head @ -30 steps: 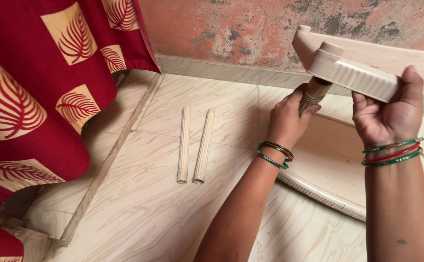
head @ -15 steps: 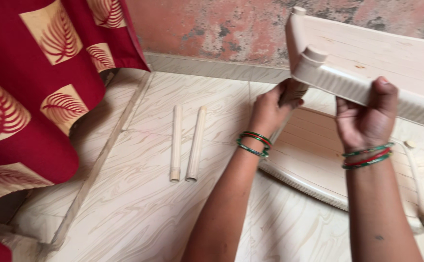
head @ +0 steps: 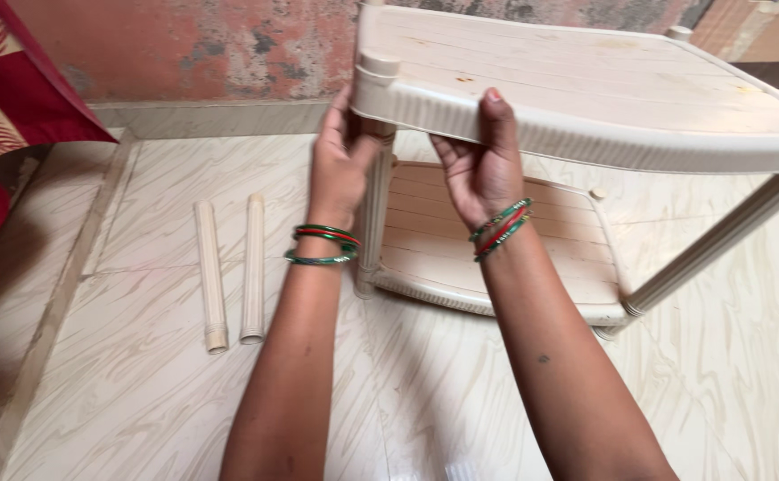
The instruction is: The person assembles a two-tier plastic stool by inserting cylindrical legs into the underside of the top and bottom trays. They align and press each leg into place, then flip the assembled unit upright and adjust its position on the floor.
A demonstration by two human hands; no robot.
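Observation:
A cream plastic rack stands on the floor with an upper shelf and a lower shelf. My left hand grips the near-left leg post just under the upper shelf's corner. My right hand holds the front rim of the upper shelf, thumb on top. Both wrists wear green and red bangles. Another leg slants down at the right between the two shelves.
Two loose cream leg tubes lie side by side on the pale marble-pattern floor at the left. A red cloth with cream leaf prints hangs at the far left. A reddish worn wall runs along the back.
The view has swung right and the upper shelf now sits level over the lower one. My left hand has slid onto the corner post; my right hand stays on the front rim.

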